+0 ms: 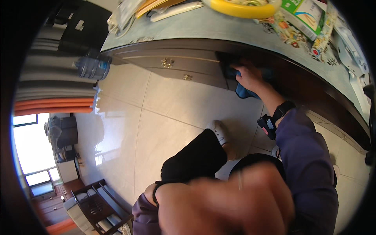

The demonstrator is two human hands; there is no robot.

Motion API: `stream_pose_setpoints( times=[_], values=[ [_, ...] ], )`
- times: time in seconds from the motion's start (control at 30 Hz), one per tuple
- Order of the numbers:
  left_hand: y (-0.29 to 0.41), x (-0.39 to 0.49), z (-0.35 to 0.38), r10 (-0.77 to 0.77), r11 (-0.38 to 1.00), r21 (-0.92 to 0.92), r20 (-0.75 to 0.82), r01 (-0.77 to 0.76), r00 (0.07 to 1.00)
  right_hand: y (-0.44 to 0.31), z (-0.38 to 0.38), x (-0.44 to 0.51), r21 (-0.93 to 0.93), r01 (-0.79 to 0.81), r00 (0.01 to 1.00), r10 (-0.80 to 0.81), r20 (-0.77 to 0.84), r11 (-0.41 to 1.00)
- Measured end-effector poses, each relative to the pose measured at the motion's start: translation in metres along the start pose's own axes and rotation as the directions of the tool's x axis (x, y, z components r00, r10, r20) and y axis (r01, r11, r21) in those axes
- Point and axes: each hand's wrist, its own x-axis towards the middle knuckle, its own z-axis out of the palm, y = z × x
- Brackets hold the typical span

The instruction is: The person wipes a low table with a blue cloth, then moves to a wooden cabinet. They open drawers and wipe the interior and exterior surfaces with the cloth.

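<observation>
My right hand (249,77) reaches under the edge of a dark wood desk (282,69). It is on a blue cloth (244,91), which hangs below the palm against the dark wood; the fingertips are partly lost in shadow. A black band with a small black box (266,127) is on that wrist. Close to the camera, my left hand (235,202) is large and blurred, its fingers bent and a thin ring on one of them. Nothing held shows in it, though its inner side is hidden.
Brass-handled drawers (188,66) adjoin my right hand. On the desktop lie a yellow ring (241,9), a green-and-white box (305,16) and a patterned tube (324,36). A water-cooler bottle (93,68) stands beyond the desk's left end. A wooden chair (97,205) is at lower left.
</observation>
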Motion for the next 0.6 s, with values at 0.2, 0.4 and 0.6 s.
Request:
stream_pose_setpoints(
  times=[0.2,0.4,0.6],
  values=[
    [-0.218,-0.005,-0.110,-0.063,0.570,0.749,-0.370,0.338,0.927,-0.012,0.015,0.019,0.008,-0.009,0.997,0.009,-0.071,1.000],
    [-0.323,0.010,-0.132,0.258,0.236,0.939,-0.308,0.250,0.916,0.005,0.005,0.002,0.180,0.294,0.939,-0.248,-0.240,0.939],
    [-0.325,0.007,-0.143,0.203,0.059,0.959,-0.282,0.276,0.938,-0.016,0.009,0.019,0.309,-0.117,0.992,0.095,0.083,0.944]
  ],
)
